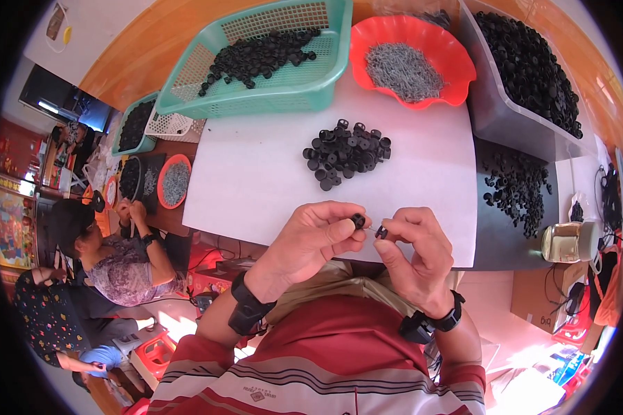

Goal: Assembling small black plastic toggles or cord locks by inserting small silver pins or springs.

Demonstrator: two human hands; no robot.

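My left hand (318, 238) pinches a small round black plastic cap (358, 220) between thumb and fingers. Close beside it, my right hand (419, 259) grips a small black piece (381, 233) at its fingertips. A thin metal pin (371, 228) spans the short gap between the two parts; which one it is fixed in, I cannot tell. Both hands are raised over the near edge of the white work sheet (249, 180). Beyond them lies a loose pile of black round caps (346, 152) on that sheet.
A green basket (256, 104) of black parts and a red scalloped bowl (457, 69) of metal pins stand behind. At right are a grey bin (505, 124) of black caps, scattered small black parts (519, 194) and a jar (567, 242). A co-worker (128, 270) sits at left.
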